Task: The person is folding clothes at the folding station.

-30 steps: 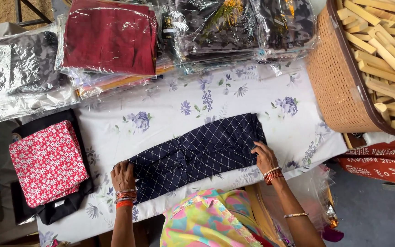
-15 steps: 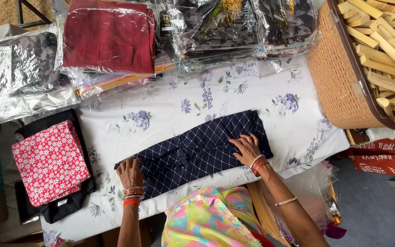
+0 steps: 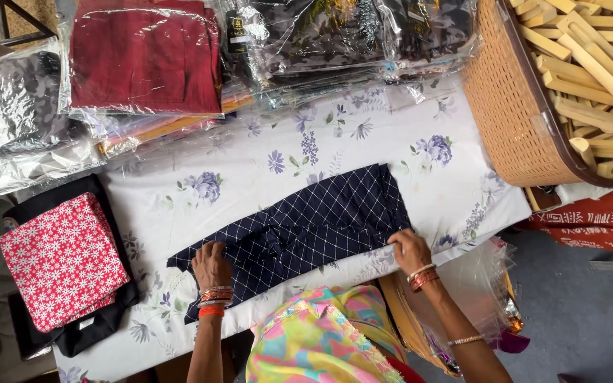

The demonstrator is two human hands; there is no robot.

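While the navy-blue cotton garment with a white diamond-grid print (image 3: 306, 230) lay partly folded across the white floral-printed table cover (image 3: 250, 163), both hands worked its near edge. The left hand (image 3: 211, 264), bangled in orange at the wrist, rested on the garment's left end with fingers curled down onto the cloth; whether they pinched it could not be told. The right hand (image 3: 409, 250) pressed on the garment's right near corner, fingers bent and closed lightly on the fabric edge. The step in hand appeared to be folding, with the cloth already doubled into a narrow band. A further fold would seem to call for an even lift at both ends, keeping the edges aligned. Beside the left hand lay a red fabric piece with white flowers (image 3: 62, 262); a woven tan plastic basket of pale wooden sticks (image 3: 512, 120) stood at the far right.
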